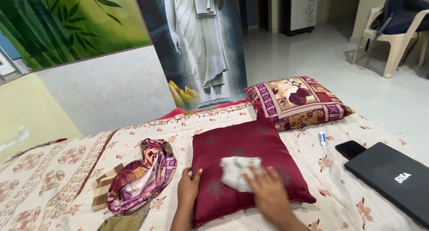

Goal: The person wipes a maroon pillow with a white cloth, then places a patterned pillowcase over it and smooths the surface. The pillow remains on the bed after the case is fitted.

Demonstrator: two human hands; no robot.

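Fingers (pixel 259 175) of right hand (pixel 268 191) spread flat atop white cloth (pixel 237 170) on maroon pillow (pixel 243 146).

Both bare hands extended forward, palms down, forearms entering from the lower frame edge.

The left hand (pixel 189 187) lies flat with the fingers together and pointing away from the body; the thumb is spread to the inner side. Its wrist is straight, and the bare forearm runs down to the bottom edge. The right hand (pixel 267 189) is set further forward and inward, palm down, fingers spread and angled toward the upper left. The fingertips (pixel 251 174) appear slightly blurred. The right wrist is in line with its forearm, which leaves view at the lower edge. The hands are apart, not touching.
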